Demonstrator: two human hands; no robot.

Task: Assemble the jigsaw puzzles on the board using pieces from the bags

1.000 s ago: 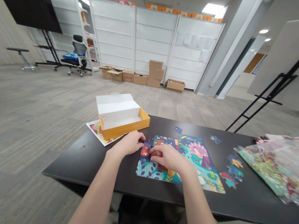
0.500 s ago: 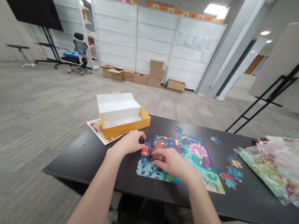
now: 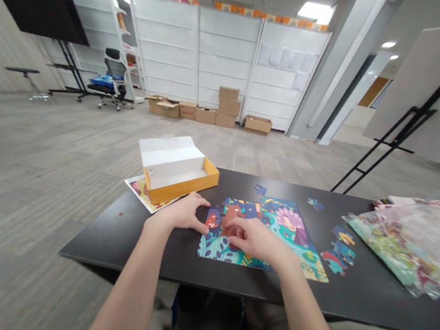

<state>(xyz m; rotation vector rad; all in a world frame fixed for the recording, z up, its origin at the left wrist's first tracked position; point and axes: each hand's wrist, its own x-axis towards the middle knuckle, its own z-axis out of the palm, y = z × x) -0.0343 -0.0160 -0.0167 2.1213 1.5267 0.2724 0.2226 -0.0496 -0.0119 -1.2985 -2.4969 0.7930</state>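
A colourful jigsaw puzzle (image 3: 289,255), mostly joined, lies flat on the black table. At its left edge is my left hand (image 3: 182,215), thumb and index finger spread apart, the thumb tip by a piece with a red animal (image 3: 213,218). Nothing shows between those fingers. My right hand (image 3: 253,237) rests over the middle of the puzzle, fingers loosely bent on the brown bear picture (image 3: 233,211); it covers part of the puzzle, and no lifted piece is visible in it.
Loose pieces lie behind the puzzle (image 3: 260,190) and to its right (image 3: 339,257). An open yellow box (image 3: 179,191) stands at the back left on a printed sheet (image 3: 138,187). A clear plastic bag (image 3: 412,250) covers the table's right side.
My left hand has opened wider and drawn slightly left, off the puzzle's left edge pieces. My right hand stays over the bear picture. The whole view has shifted slightly.
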